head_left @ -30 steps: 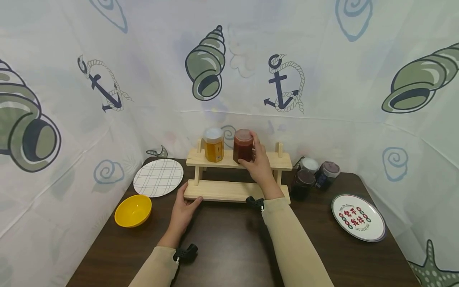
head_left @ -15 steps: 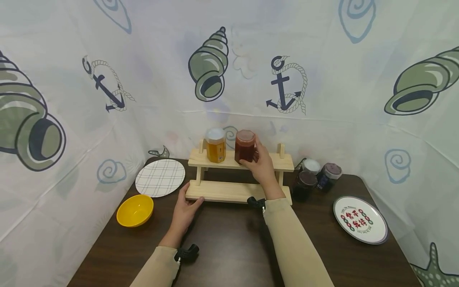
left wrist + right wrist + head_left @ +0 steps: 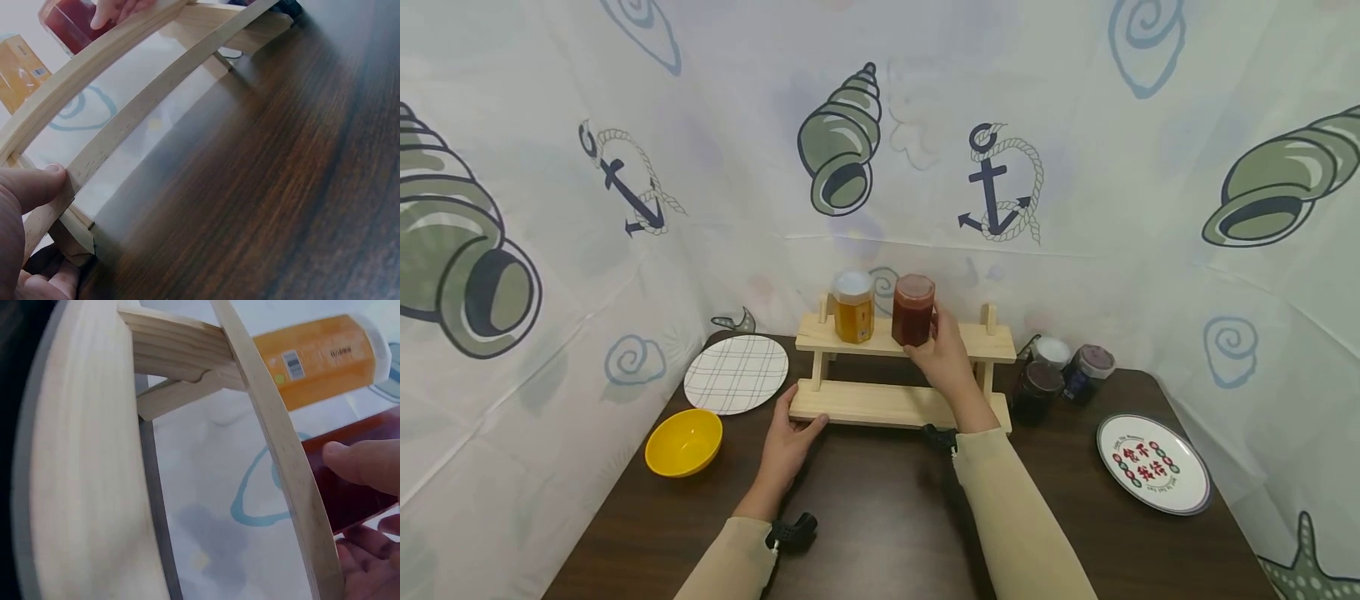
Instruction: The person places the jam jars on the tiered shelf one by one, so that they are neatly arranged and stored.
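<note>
A two-tier light wooden shelf rack (image 3: 880, 404) stands at the back of the table. My left hand (image 3: 786, 446) grips the left end of its lower board; in the left wrist view the thumb (image 3: 40, 187) presses the front edge and fingers show beneath. On the upper board, a jar with dark red contents (image 3: 913, 312) stands upright, held by my right hand (image 3: 946, 354) at its right side. The right wrist view shows my thumb (image 3: 359, 464) on the red jar's side. To its left, apart from it, stands a jar with amber contents and a whitish lid (image 3: 853, 308).
Right of the rack are several dark jars (image 3: 1037, 387), one white-lidded (image 3: 1051, 352). A white plate with red print (image 3: 1152, 492) lies at right. At left are a grid-patterned plate (image 3: 736, 375) and a yellow bowl (image 3: 683, 444). A printed cloth (image 3: 737, 150) hangs behind the dark table (image 3: 880, 517).
My right hand's fingers have slid a little lower on the red jar, which keeps its place on the upper board. My left hand stays on the rack. The head view has shifted slightly.
</note>
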### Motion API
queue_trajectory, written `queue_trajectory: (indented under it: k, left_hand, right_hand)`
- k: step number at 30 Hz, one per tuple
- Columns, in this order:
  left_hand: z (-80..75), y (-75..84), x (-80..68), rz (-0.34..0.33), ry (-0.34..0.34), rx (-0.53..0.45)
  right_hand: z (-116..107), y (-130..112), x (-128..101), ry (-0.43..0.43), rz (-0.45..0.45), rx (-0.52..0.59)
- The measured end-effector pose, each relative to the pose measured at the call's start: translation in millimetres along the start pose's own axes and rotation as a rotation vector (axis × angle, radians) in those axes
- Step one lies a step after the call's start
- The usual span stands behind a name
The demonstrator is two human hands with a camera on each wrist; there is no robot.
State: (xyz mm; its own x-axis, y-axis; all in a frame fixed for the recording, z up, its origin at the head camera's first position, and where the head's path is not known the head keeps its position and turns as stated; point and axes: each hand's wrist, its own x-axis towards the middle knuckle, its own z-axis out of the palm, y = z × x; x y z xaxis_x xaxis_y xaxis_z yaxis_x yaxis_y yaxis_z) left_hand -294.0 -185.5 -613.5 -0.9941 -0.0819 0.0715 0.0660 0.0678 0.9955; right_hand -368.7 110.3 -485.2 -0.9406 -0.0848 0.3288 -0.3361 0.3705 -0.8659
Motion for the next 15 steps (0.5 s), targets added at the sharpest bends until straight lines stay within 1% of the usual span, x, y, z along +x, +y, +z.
queue_trajectory:
  k: [3,6,8,11,13,15]
  left_hand:
    - [0.4,-0.1,-1.1,0.000,-0.003,-0.007]
    - [0.8,0.0,-1.7,-0.001,-0.006,-0.022]
    - [0.9,-0.2,-2.0,-0.002,-0.008,-0.028]
    - [0.9,-0.6,-1.8,-0.008,-0.007,-0.034]
    - [0.7,-1.0,-1.1,-0.006,-0.004,-0.031]
    - [0.3,-1.1,0.2,-0.007,-0.001,-0.029]
  right_hand:
    - [-2.8,1.6,-13.4,0.014,0.001,-0.025]
    - [-8.5,3.9,-26.0,0.080,-0.030,-0.051]
    - [-14.7,5.4,-33.0,0.158,-0.072,-0.083]
    - [-27.6,8.3,-43.1,0.308,-0.129,-0.102]
    - [-38.0,10.8,-50.1,0.404,-0.153,-0.107]
    - [-48.9,13.9,-57.3,0.480,-0.165,-0.107]
